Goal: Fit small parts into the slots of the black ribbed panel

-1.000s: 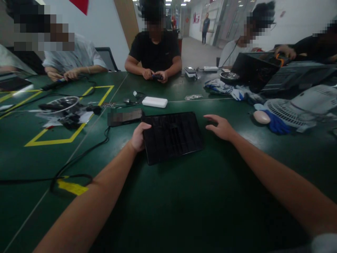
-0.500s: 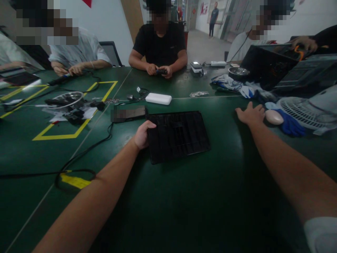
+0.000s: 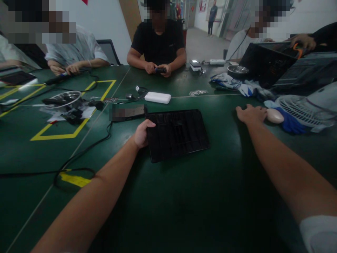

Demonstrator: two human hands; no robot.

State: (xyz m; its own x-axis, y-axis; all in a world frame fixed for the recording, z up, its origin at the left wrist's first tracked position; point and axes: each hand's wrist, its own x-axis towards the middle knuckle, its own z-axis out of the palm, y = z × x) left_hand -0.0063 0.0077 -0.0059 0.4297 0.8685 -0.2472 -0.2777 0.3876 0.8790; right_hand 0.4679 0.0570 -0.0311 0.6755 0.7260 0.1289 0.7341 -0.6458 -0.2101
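Note:
My left hand grips the left edge of a flat, black, rectangular case, thumb on top and the other fingers hidden beneath. What the case is exactly, I cannot make out; its surface is dark and ribbed. My right hand rests on the green table with its fingers spread, holding nothing. Close to its fingertips lies a pale pink computer mouse-shaped object on a blue glove. Just beyond the case, a phone-like dark slab lies beside my left hand.
A white power bank-like box sits past the case. Left stands a metal bowl of dark parts, with black cables running across the green table. Right are a white fan and a black computer case. Co-workers sit opposite.
Fingers of my right hand have drawn in slightly on the table. My left hand and the black case stay in place; the view has shifted a little.

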